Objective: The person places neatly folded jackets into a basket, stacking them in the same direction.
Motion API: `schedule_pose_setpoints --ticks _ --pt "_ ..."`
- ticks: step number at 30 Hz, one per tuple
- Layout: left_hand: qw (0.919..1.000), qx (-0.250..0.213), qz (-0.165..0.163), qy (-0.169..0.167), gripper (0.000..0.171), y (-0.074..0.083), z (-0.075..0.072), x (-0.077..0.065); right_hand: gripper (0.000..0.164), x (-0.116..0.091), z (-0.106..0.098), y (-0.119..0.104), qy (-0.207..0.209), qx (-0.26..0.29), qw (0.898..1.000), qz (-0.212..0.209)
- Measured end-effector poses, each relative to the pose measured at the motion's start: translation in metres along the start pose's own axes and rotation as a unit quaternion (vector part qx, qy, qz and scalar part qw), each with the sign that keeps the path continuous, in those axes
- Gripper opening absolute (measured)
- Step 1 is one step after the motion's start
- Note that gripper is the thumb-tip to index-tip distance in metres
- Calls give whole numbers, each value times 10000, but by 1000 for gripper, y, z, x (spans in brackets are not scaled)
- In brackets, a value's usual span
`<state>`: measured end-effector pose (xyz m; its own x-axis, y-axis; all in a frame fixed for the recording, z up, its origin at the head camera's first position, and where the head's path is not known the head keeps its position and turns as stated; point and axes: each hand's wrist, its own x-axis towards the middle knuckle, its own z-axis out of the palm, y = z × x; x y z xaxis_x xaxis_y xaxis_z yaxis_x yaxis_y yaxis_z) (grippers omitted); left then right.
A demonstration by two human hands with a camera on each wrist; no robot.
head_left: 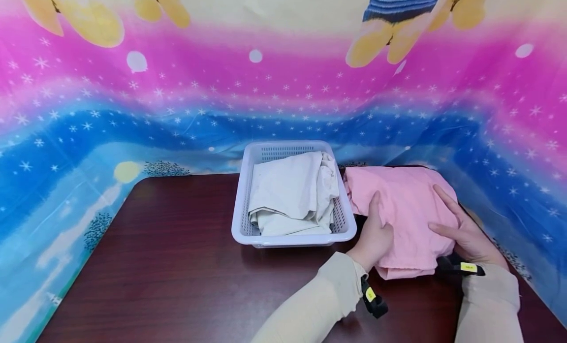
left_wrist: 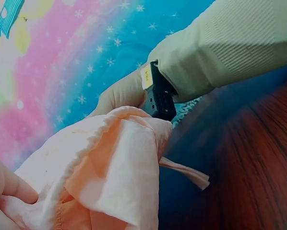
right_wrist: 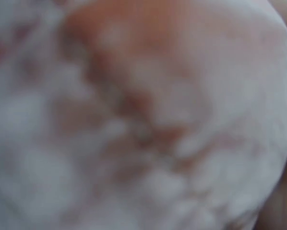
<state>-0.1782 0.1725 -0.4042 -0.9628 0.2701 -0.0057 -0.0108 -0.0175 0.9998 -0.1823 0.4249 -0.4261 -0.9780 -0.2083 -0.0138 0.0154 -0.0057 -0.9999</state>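
A folded pink garment (head_left: pixel 412 210) is held between both hands, to the right of the basket. On its left side my left hand (head_left: pixel 374 239) grips it, thumb on top and the other fingers under the cloth. My right hand (head_left: pixel 471 237) holds the opposite side, with thumb and a finger over the fabric. In the left wrist view the garment (left_wrist: pixel 129 177) shows a gathered elastic edge and a loose strip of cloth dangling. The right wrist view is filled by blurred pale fabric (right_wrist: pixel 220 96).
A white plastic basket (head_left: pixel 292 242) with folded white cloth (head_left: pixel 288 185) inside stands left of the garment. The dark wooden table (head_left: pixel 177 264) runs under everything. A patterned curtain (head_left: pixel 283 97) surrounds the table's back and sides.
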Motion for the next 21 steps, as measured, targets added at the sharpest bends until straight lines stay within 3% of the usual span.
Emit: schedule_pose_setpoints --ticks 7,14,21 --pt "9998 107 139 -91 81 12 -5 -1 89 0 2 -7 16 190 9989 -424" --pt "9997 172 142 -103 80 21 -11 -1 91 1 10 -18 210 200 9979 -576" --pt "9966 465 635 -257 79 29 -17 0 94 -1 20 -33 327 452 9949 -846"
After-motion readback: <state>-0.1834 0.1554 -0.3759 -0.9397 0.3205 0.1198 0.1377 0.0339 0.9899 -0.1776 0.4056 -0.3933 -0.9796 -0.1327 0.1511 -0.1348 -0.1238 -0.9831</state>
